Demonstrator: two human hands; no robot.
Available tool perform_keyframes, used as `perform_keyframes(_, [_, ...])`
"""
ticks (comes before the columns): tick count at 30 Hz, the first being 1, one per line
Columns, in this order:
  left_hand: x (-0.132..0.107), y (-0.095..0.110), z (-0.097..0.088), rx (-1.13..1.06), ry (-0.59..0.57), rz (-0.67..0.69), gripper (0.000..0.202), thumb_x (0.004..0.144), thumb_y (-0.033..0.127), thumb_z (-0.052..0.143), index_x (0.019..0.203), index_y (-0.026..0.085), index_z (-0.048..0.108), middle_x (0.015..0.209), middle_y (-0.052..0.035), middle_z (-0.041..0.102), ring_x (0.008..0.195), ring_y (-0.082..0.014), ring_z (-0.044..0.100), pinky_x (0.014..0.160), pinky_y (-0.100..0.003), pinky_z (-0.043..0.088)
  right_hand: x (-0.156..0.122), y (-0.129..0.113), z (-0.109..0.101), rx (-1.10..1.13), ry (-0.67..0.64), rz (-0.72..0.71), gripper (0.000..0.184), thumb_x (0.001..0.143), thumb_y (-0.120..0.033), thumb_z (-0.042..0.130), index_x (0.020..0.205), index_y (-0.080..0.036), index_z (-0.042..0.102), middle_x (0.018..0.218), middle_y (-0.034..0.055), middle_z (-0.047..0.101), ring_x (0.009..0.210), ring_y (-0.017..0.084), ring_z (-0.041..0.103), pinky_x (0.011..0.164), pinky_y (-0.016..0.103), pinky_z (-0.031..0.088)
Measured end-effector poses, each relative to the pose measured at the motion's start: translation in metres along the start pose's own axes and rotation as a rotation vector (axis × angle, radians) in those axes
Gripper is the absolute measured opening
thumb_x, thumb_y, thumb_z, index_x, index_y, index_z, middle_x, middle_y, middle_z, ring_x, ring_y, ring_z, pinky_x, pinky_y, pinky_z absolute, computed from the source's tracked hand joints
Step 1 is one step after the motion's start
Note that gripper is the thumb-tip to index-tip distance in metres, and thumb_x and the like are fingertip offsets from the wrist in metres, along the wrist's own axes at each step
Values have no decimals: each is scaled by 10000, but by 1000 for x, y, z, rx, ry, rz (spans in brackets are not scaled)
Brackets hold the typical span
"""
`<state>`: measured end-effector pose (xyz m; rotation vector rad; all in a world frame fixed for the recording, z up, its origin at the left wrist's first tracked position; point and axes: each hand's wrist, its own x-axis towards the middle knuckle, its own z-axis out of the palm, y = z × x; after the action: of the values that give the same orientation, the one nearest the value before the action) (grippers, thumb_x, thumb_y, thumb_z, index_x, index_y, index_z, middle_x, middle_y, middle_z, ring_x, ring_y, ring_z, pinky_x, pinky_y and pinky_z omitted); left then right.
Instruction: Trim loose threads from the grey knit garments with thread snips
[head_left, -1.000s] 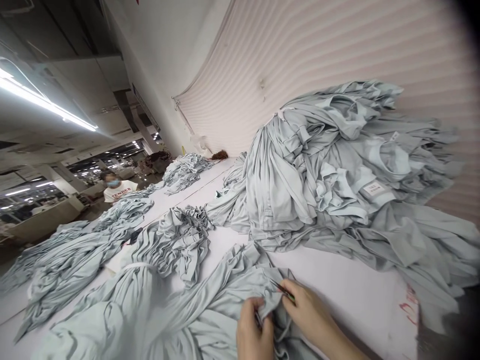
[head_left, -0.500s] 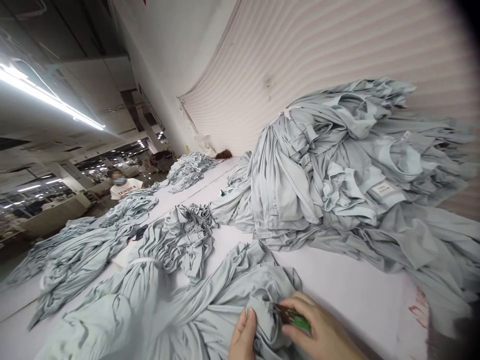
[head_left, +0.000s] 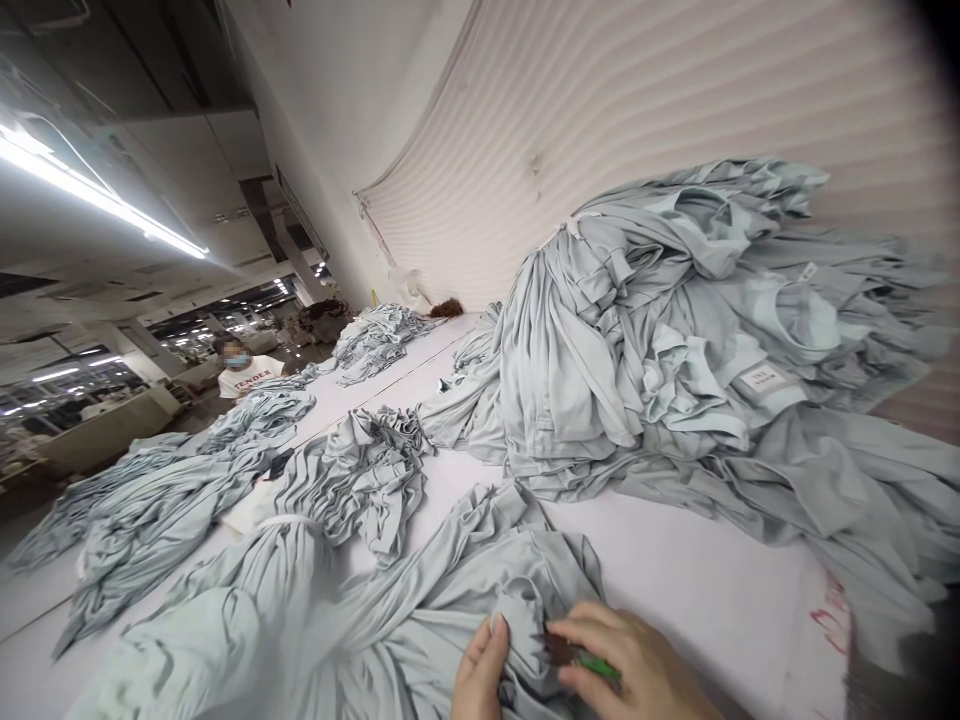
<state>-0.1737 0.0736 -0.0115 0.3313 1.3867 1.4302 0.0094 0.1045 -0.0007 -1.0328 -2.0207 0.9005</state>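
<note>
At the bottom edge my left hand [head_left: 480, 672] pinches a fold of a pale grey-blue garment [head_left: 420, 610] that lies spread on the white table [head_left: 705, 580]. Beside it my right hand [head_left: 630, 668] is closed on small green-handled snips [head_left: 581, 655], whose dark blades touch the same fold. The two hands are a few centimetres apart on the cloth. The lower parts of both hands are cut off by the frame edge.
A tall heap of the same grey-blue garments [head_left: 675, 330] fills the right, against a ribbed pink wall [head_left: 600, 100]. Smaller bundles [head_left: 360, 475] and long piles [head_left: 165, 480] lie to the left. A person in a white shirt [head_left: 247, 372] stands at the far left.
Both hands slid down toward the bottom edge with the fold. The snips' green handle, hidden a second ago, now shows in my right hand. The view shifted slightly.
</note>
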Motion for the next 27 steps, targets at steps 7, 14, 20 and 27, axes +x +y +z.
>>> perform_keyframes(7, [9, -9, -4, 22, 24, 14, 274, 603, 394, 846, 747, 197, 721, 891, -97, 780, 1088, -349, 656, 1029, -461, 456, 8, -7, -1, 194, 51, 115, 215, 823, -276, 598, 1024, -248, 669, 1006, 34, 691, 910, 198, 676, 794, 252, 528])
perform_keyframes(14, [6, -5, 0, 252, -33, 220, 410, 638, 637, 734, 630, 230, 682, 691, -59, 704, 783, -275, 669, 804, -371, 522, 24, 10, 6, 193, 212, 195, 268, 943, -411, 404, 773, -238, 517, 722, -7, 621, 695, 177, 609, 642, 250, 472])
perform_keyframes(20, [15, 5, 13, 436, -28, 699, 497, 647, 622, 728, 520, 200, 500, 1012, -117, 685, 842, -226, 639, 818, -302, 480, 60, 63, 5, 180, 268, 333, 112, 777, -324, 552, 764, -224, 503, 789, 26, 653, 768, 227, 606, 710, 317, 455])
perform_keyframes(27, [39, -4, 35, 398, -234, 301, 543, 634, 578, 762, 914, 136, 614, 750, -32, 658, 468, -84, 493, 426, -208, 402, 38, 36, 20, 362, 107, 246, 206, 854, -381, 507, 781, -222, 616, 771, -2, 686, 798, 206, 655, 712, 254, 493])
